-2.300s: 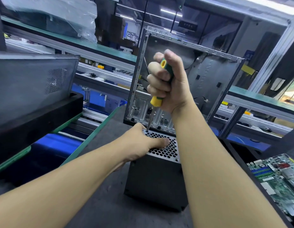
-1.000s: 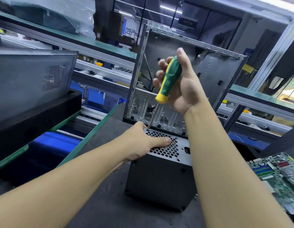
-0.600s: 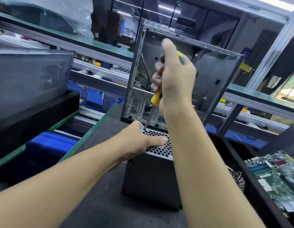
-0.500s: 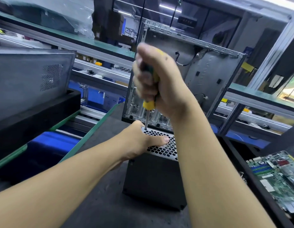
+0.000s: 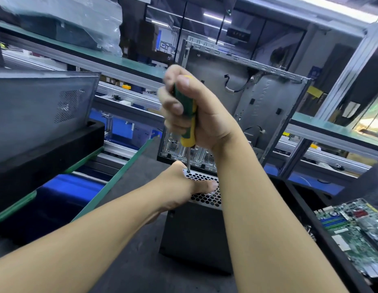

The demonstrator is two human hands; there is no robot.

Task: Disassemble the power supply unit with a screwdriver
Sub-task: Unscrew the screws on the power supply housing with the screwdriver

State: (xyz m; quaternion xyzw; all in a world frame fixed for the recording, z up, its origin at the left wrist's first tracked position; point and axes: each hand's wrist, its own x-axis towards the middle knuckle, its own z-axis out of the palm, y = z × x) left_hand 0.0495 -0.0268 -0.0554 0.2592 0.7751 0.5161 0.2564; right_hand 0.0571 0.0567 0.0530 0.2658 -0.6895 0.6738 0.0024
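While the PSU [image 5: 194, 235] stood on end on the dark bench [image 5: 129, 261], its honeycomb grille [image 5: 206, 194] faced upward. The screwdriver [image 5: 189, 119] was held almost upright above it, with the tip set at the grille's far left corner. The right hand [image 5: 201, 117] enclosed the green-and-yellow handle, all fingers curled tightly round it and the thumb pressed near the handle's top. The left hand [image 5: 179, 187] clasped the PSU's upper left edge, the thumb stretched across the grille; its other fingers were hidden behind the hand, so their position could not be told. An open metal case [image 5: 266, 98] stood upright just behind the PSU. A grey panel [image 5: 36, 106] lay to the left, and a green motherboard [image 5: 357, 231] lay well apart at the right.
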